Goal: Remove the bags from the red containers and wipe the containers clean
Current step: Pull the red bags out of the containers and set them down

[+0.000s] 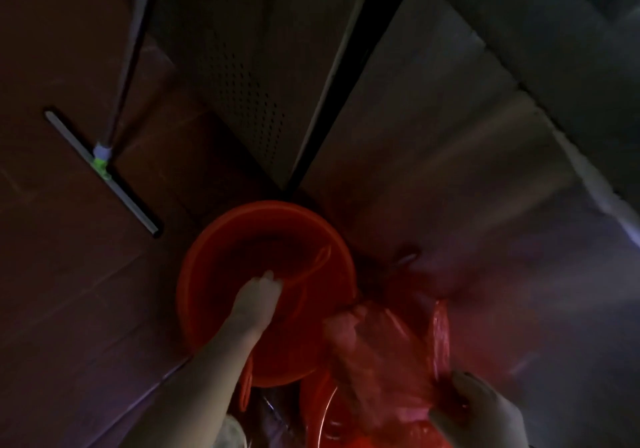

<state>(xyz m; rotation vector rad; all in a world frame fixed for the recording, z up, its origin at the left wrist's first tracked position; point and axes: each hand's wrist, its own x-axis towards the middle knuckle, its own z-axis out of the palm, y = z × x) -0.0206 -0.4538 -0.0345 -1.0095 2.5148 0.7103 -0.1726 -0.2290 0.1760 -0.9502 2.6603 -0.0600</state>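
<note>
Dim light falls on one round red plastic container point(221, 257) standing on the brown tiled floor point(69, 274), its mouth open toward the camera. Inside it the left hand point(258, 297) reaches down past the near rim, fingers curled together against the inner wall; whether they pinch anything there cannot be told in the gloom. A thin pale curved line runs along the far inner wall of the container, and no other content can be made out. Just to the right of the container, one translucent red plastic bag point(391, 354) hangs outside it, crumpled and blurred. The right hand point(474, 413), at the near right edge, is closed on the bag's lower part. Part of a second red rounded object point(329, 413) shows at the near edge between the two arms, too cut off to identify as another container. On the floor to the far left lies one long-handled floor squeegee point(104, 167) with a grey blade and a green joint. Behind the container rises a grey metal cabinet point(249, 76) with a perforated panel.
</note>
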